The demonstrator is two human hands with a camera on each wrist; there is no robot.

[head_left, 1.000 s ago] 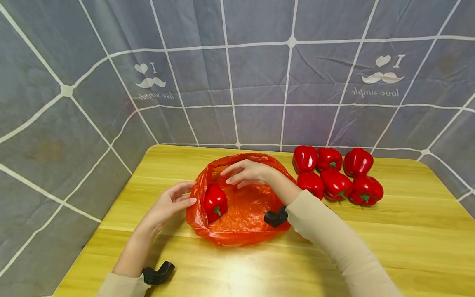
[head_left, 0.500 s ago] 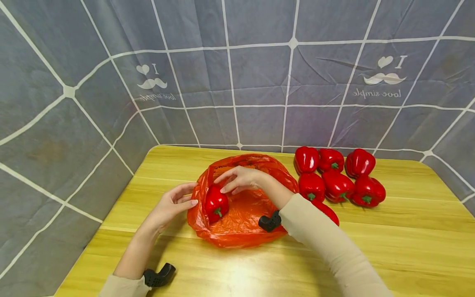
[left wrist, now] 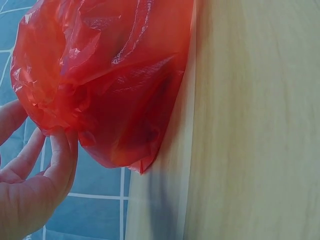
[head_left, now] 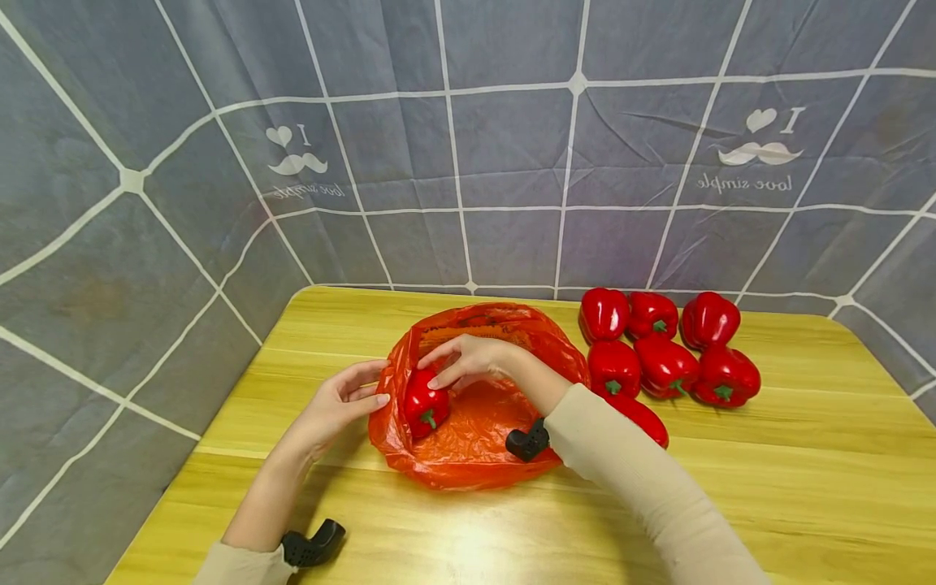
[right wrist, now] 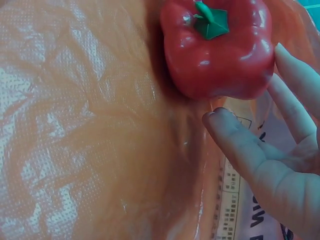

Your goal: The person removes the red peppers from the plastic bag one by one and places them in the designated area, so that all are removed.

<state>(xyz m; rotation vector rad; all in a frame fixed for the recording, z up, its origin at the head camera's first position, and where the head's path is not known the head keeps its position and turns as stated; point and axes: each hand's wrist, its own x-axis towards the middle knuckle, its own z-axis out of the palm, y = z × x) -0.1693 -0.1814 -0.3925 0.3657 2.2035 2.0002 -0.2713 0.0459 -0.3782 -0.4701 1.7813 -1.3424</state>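
A red plastic bag (head_left: 475,475) lies mouth up on the wooden table, with one red bell pepper (head_left: 426,410) inside its left part. My left hand (head_left: 344,402) has its fingertips and thumb against the bag's outer left side; in the left wrist view its fingers (left wrist: 61,155) reach the crinkled plastic (left wrist: 125,100). Inside the bag, my right hand (head_left: 475,357) is at the pepper's far side. In the right wrist view fingertips meet the side of the bell pepper (right wrist: 220,60), while the thumb (right wrist: 235,137) sits just off its rounded end.
Several more red bell peppers (head_left: 665,366) stand grouped on the table right of the bag, one (head_left: 643,418) partly behind the right sleeve (head_left: 643,487). A grey curtain (head_left: 504,162) with white lines hangs along the table's back and left edges. Each wrist carries a black device (head_left: 314,544).
My right hand has come down and a little left inside the bag, onto the pepper's far side. The right forearm shifted left, uncovering a pepper beside it. My left hand stays at the bag.
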